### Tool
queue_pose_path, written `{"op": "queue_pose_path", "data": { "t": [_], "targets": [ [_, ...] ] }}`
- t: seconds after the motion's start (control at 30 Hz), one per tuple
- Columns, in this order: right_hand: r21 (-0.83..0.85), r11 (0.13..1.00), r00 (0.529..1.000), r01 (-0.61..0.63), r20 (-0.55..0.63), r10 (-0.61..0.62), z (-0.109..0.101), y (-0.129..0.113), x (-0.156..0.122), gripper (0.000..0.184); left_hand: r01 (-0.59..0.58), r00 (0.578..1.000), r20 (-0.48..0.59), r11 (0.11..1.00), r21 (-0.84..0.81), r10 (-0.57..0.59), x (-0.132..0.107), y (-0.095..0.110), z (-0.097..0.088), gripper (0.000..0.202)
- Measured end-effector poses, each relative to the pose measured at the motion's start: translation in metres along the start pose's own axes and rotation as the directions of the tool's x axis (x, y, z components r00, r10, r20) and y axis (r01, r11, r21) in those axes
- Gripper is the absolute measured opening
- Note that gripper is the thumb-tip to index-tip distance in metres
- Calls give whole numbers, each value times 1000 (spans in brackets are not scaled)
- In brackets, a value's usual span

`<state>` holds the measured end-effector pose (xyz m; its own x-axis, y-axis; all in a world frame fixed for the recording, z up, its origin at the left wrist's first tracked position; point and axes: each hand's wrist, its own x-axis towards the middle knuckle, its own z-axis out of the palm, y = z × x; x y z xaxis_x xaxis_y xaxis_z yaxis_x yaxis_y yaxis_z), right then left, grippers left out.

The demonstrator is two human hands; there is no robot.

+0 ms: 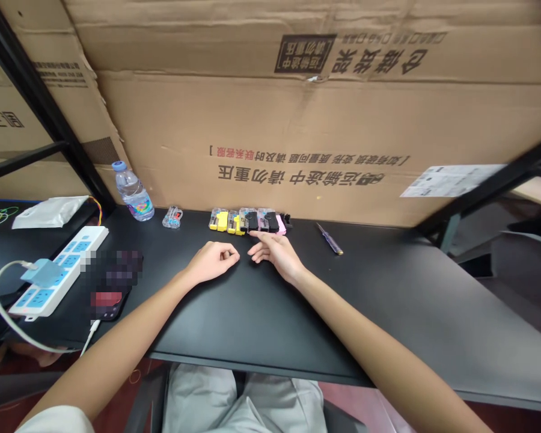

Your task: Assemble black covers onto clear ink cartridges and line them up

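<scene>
My left hand [214, 261] rests just above the black tabletop, its fingers curled in and the thumb against them. Nothing shows sticking out of it. Beside it, my right hand [277, 254] has its fingers stretched toward the left, with a small gap between the two hands. Its upper fingertips come close to a row of small clear-and-coloured plastic pieces; whether they touch is hard to tell. The row has yellow pieces [222, 221], black pieces [251, 220] and a pink piece [280, 225]. A similar clear piece [172, 217] lies apart on the left.
A slim screwdriver [329, 239] with a purplish handle lies on the right. On the left are a water bottle [134, 191], a power strip [67, 264] with a plugged-in charger, a phone [115, 288] and a white packet [50, 212]. Large cardboard [315, 120] walls off the back.
</scene>
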<state>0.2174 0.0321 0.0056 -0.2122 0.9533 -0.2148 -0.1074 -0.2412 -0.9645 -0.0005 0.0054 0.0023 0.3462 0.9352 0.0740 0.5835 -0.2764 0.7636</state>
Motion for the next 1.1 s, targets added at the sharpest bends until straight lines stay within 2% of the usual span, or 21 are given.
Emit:
{"op": "queue_pose_path", "data": {
  "t": [0.07, 0.13, 0.17, 0.23, 0.27, 0.3, 0.33, 0.4, 0.43, 0.5, 0.57, 0.63, 0.73, 0.83, 0.9, 0.93, 1.0, 1.1],
  "targets": [
    [-71, 995, 997, 77, 17, -76, -8, -4, 1, 39, -3, 1000, 10, 1000, 6, 3, 0, 0, -1, 26],
    [-182, 958, 974, 222, -5, -226, -24, -11, 5, 50, -9, 1000, 23, 1000, 15, 8, -1, 0, -1, 26],
    [-259, 915, 944, 309, -36, -329, -36, -15, 7, 53, -12, 1000, 28, 1000, 24, 12, -1, 0, -1, 26],
    [-473, 779, 843, 411, -129, -523, -62, -22, 13, 51, -18, 999, 31, 999, 51, 17, -2, 0, -1, 26],
    [-593, 694, 792, 408, -148, -592, -75, -24, 16, 47, -20, 999, 31, 998, 66, 18, -2, 0, -1, 26],
    [-706, 598, 771, 379, -117, -626, -87, -25, 20, 43, -20, 999, 32, 997, 80, 17, -3, 1, -1, 26],
    [-795, 499, 767, 344, -69, -638, -98, -24, 23, 41, -19, 999, 34, 996, 89, 16, -3, 1, -1, 26],
    [-895, 335, 799, 294, 38, -600, -112, -19, 28, 45, -19, 999, 39, 995, 96, 16, -4, 2, -1, 26],
    [-921, 278, 820, 274, 72, -568, -115, -17, 30, 46, -20, 999, 41, 995, 96, 16, -4, 2, -1, 26],
    [-947, 218, 856, 238, 98, -507, -117, -13, 32, 47, -27, 999, 49, 995, 95, 22, -5, 4, -1, 27],
    [-960, 206, 880, 190, 74, -469, -115, -13, 31, 44, -33, 998, 49, 993, 111, 28, -6, 6, -1, 28],
    [-970, 211, 895, 124, 18, -446, -114, -17, 28, 41, -43, 999, 2, 981, 188, 44, -5, 9, -3, 31],
    [-984, 177, 908, 4, -70, -412, -115, -25, 21, 32, -35, 978, -174, 907, 420, 118, -3, 5, -14, 35],
    [-993, 77, 918, -89, -112, -380, -118, -29, 14, 24, 104, 919, -364, 795, 598, 154, 2, -11, -32, 25],
    [-992, 56, 914, -116, -128, -386, -121, -29, 11, 19, 232, 894, -437, 730, 643, 101, 4, -27, -44, 37],
    [-990, 81, 903, -119, -142, -406, -122, -29, 10, 18, 288, 885, -461, 701, 652, 65, 4, -34, -49, 45],
    [-979, 191, 861, -77, -161, -482, -125, -28, 7, 21, 374, 882, -471, 655, 657, -32, 4, -47, -57, 53],
    [-918, 385, 776, 98, -172, -607, -124, -30, 1, 24, 419, 889, -442, 604, 678, -121, 1, -50, -63, 54]
  ]
}}
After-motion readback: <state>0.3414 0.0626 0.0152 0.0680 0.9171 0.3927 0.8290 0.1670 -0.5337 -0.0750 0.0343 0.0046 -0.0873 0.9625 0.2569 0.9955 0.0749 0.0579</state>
